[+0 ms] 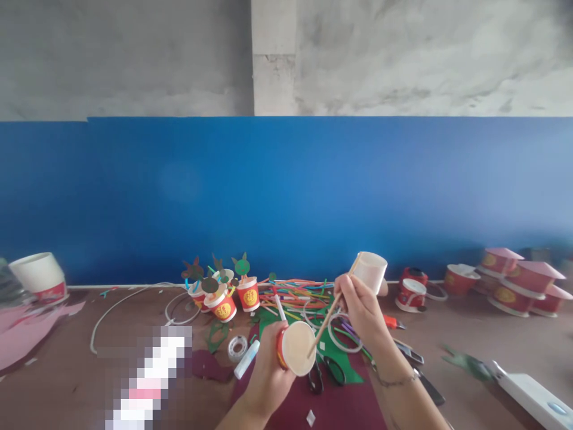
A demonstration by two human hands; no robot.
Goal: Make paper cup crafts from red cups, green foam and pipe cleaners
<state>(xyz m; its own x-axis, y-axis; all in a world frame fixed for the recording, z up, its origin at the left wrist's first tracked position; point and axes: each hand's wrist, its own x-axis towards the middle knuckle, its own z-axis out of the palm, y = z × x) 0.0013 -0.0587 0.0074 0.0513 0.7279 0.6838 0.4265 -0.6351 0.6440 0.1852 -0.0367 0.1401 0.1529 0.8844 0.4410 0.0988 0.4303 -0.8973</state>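
Note:
My left hand [271,364] is wrapped round a small red paper cup [299,346], tilted so that its round cream end faces me. Pinched in my right hand [360,301] is a thin wooden stick [330,313]. The stick's lower tip meets that cream end of the cup. A white paper cup [371,272] is also up at my right hand, behind the stick, with what looks like a fingertip at its far side; the grip on it is partly hidden. Black-handled scissors [333,370] lie below the hands on green paper [353,364] and dark red paper [344,406].
Decorated red cups [248,294] stand left of centre, near tape [237,347] and a glue stick [246,359]. Coloured pipe cleaners [299,289] lie behind. On the right are pink-roofed cups [513,286] and a white glue gun [532,394]. A blue wall [286,197] borders the table.

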